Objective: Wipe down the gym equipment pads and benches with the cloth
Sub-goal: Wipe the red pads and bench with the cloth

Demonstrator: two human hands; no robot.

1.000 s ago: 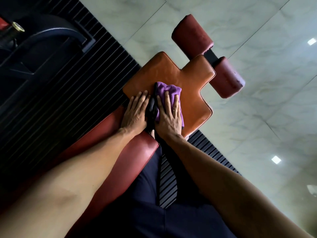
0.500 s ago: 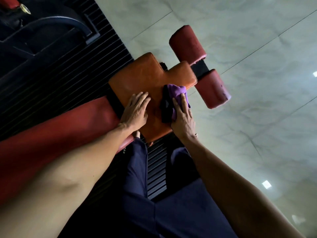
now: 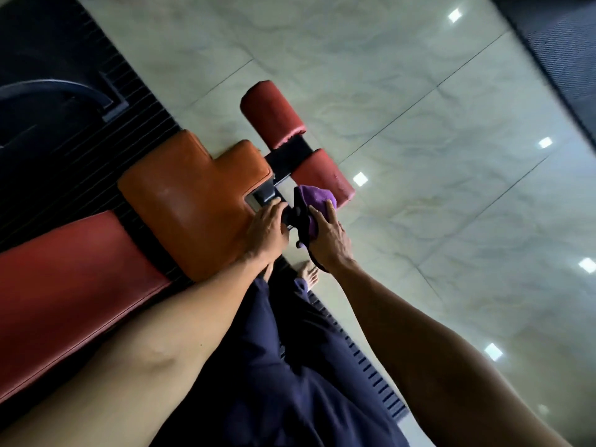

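Note:
An orange seat pad sits at the end of a red bench pad. Beyond it, two red roller pads are mounted on a black bar. My right hand holds a purple cloth, bunched with something black, off the right edge of the seat pad, next to the near roller. My left hand rests on the seat pad's right edge, fingers curled at the black metal bracket.
A pale tiled floor with light reflections spreads to the right. A black ribbed mat lies under the bench, with a dark machine frame at upper left. My bare foot and dark trousers are below the hands.
My right hand has carried the cloth off the orange seat pad to its right side, near the roller. My left hand slid right to the pad's edge. The view shifted right.

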